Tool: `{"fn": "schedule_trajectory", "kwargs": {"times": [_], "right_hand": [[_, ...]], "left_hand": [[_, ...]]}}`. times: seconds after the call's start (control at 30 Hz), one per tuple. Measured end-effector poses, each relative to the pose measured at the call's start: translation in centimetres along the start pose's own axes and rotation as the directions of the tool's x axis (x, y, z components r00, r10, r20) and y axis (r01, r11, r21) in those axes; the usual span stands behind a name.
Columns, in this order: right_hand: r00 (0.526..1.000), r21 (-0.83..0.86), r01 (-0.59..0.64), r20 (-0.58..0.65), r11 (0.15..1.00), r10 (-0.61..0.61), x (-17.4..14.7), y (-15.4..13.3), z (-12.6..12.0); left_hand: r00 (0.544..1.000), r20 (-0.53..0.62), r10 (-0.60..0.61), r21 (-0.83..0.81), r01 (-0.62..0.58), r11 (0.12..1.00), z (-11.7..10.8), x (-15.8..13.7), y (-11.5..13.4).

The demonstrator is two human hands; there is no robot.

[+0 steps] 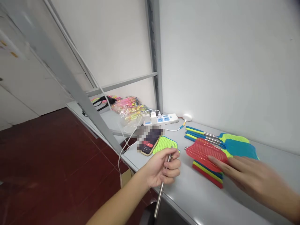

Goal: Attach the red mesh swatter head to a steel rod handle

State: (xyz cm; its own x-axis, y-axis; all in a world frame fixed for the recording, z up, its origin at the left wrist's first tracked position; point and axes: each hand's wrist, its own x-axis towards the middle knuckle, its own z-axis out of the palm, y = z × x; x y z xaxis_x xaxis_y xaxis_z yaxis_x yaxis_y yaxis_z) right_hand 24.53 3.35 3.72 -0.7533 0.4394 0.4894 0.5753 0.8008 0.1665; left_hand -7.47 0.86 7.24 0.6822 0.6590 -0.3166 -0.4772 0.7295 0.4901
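Nearest to me, a slim metal rod [159, 200] slants down past the near edge of the bench, its low end hanging over a dark shape I can't make out. The person's left hand [165, 167] is clamped on its upper part, fingers curled round it, above the bench's near side.

Over to the right, the right hand [248, 175] reaches in, blurred, with a forefinger extended onto a red mesh swatter head [206, 153]; whether its other fingers close on anything, I can't tell. That red head lies on the grey bench [182, 184], and just on its near side sits a small stack of coloured grips [207, 175] in blue, yellow-green and red. Thin metal ends peek out at its left.

Just beyond, swatters with blue and yellow-green handles [195, 132] lie side by side, their handles to the left, their heads, a blue one [241, 149] among them, to the right.

Left of these, a yellow-green mesh head [166, 144] rests beside a phone [151, 142], partly pixelated. Farther off stands a white power strip [164, 119], then clear bags of bright, stringy things [128, 106] beyond the metal upright, with the white wall [222, 62] behind the bench.
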Motion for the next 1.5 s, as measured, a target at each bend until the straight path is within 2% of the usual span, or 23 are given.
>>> {"fn": "schedule_trajectory", "kwargs": {"times": [0.07, 0.17, 0.23, 0.37, 0.5, 0.63, 0.7, 0.77, 0.8, 0.87, 0.93, 0.97, 1.03, 1.07, 1.1, 1.17, 1.3, 1.33, 1.37, 1.43, 1.47, 1.5], "right_hand": [[0.988, -0.107, 0.152, 0.043, 0.982, -0.149, 4.8, -1.3, 1.6], [0.969, -0.15, 0.239, 0.1, 0.959, -0.226, 10.0, -2.6, 4.1], [0.957, -0.146, 0.271, 0.149, 0.951, -0.249, 11.8, -3.1, 5.6], [0.943, -0.121, 0.284, 0.213, 0.951, -0.255, 12.9, -3.5, 7.0], [0.939, -0.045, 0.207, 0.289, 0.977, -0.186, 12.9, -4.1, 7.0], [0.919, 0.047, 0.101, 0.379, 0.994, -0.112, 13.1, -4.9, 5.9], [0.912, 0.111, 0.043, 0.401, 0.993, -0.085, 13.0, -5.1, 4.6], [0.915, 0.259, -0.079, 0.401, 0.963, -0.033, 12.5, -5.5, 2.7], [0.917, 0.361, -0.174, 0.399, 0.916, 0.016, 12.2, -5.8, 1.6], [0.884, 0.555, -0.419, 0.429, 0.719, 0.184, 11.1, -6.4, -0.5], [0.792, 0.64, -0.61, 0.514, 0.468, 0.329, 9.7, -7.0, -2.0], [0.742, 0.648, -0.669, 0.558, 0.364, 0.372, 8.9, -7.1, -2.5], [0.661, 0.647, -0.732, 0.6, 0.212, 0.451, 7.2, -7.1, -3.0], [0.629, 0.65, -0.743, 0.597, 0.159, 0.498, 6.3, -6.9, -3.3], [0.598, 0.654, -0.748, 0.585, 0.118, 0.547, 5.4, -6.6, -3.5], [0.546, 0.652, -0.754, 0.553, 0.08, 0.629, 3.5, -5.4, -4.1], [0.486, 0.618, -0.781, 0.517, 0.085, 0.705, -0.9, -2.4, -5.4], [0.468, 0.615, -0.785, 0.506, 0.077, 0.724, -2.1, -1.8, -5.5], [0.448, 0.614, -0.787, 0.497, 0.063, 0.743, -3.3, -1.3, -5.5], [0.396, 0.616, -0.787, 0.48, 0.021, 0.783, -5.4, -0.5, -5.2], [0.362, 0.618, -0.786, 0.482, -0.016, 0.798, -6.2, -0.2, -4.9], [0.329, 0.624, -0.78, 0.484, -0.056, 0.811, -6.9, 0.1, -4.6]], "left_hand": [[0.982, -0.093, 0.164, -0.119, -0.175, 0.977, -1.4, -1.6, 0.0], [0.9, -0.259, 0.351, -0.282, -0.418, 0.864, -3.0, -3.4, -0.1], [0.876, -0.3, 0.378, -0.333, -0.467, 0.819, -3.7, -4.2, -0.2], [0.894, -0.277, 0.352, -0.404, -0.441, 0.802, -4.4, -4.7, -0.8], [0.912, -0.267, 0.313, -0.497, -0.408, 0.766, -4.5, -4.0, -1.0], [0.897, -0.302, 0.323, -0.499, -0.438, 0.748, -3.7, -2.5, -1.0], [0.859, -0.351, 0.372, -0.45, -0.503, 0.737, -2.7, -1.4, -1.2], [0.782, -0.414, 0.466, -0.373, -0.613, 0.697, -1.2, 0.1, -1.6], [0.727, -0.441, 0.526, -0.326, -0.676, 0.661, -0.2, 0.9, -1.8], [0.6, -0.476, 0.643, -0.224, -0.79, 0.571, 2.2, 2.9, -2.4], [0.475, -0.474, 0.741, -0.089, -0.863, 0.497, 4.7, 5.3, -2.8], [0.431, -0.447, 0.784, 0.006, -0.875, 0.484, 5.9, 6.5, -3.0], [0.388, -0.317, 0.866, 0.255, -0.844, 0.472, 7.9, 9.1, -3.2], [0.394, -0.215, 0.893, 0.404, -0.797, 0.449, 8.6, 10.3, -3.1], [0.419, -0.107, 0.901, 0.531, -0.742, 0.408, 9.1, 11.5, -3.0], [0.483, 0.077, 0.872, 0.762, -0.593, 0.262, 9.6, 13.7, -2.3], [0.628, 0.173, 0.758, 0.796, -0.543, 0.268, 10.2, 17.3, 0.7], [0.724, 0.257, 0.64, 0.885, -0.443, 0.146, 10.5, 17.8, 1.7], [0.794, 0.285, 0.537, 0.939, -0.345, 0.013, 11.0, 18.3, 2.8], [0.921, 0.2, 0.335, 0.974, -0.15, -0.168, 12.3, 18.8, 4.8], [0.959, 0.113, 0.26, 0.975, -0.057, -0.216, 13.0, 19.0, 5.7], [0.966, 0.08, 0.246, 0.976, -0.026, -0.218, 13.6, 19.1, 6.3]]}}
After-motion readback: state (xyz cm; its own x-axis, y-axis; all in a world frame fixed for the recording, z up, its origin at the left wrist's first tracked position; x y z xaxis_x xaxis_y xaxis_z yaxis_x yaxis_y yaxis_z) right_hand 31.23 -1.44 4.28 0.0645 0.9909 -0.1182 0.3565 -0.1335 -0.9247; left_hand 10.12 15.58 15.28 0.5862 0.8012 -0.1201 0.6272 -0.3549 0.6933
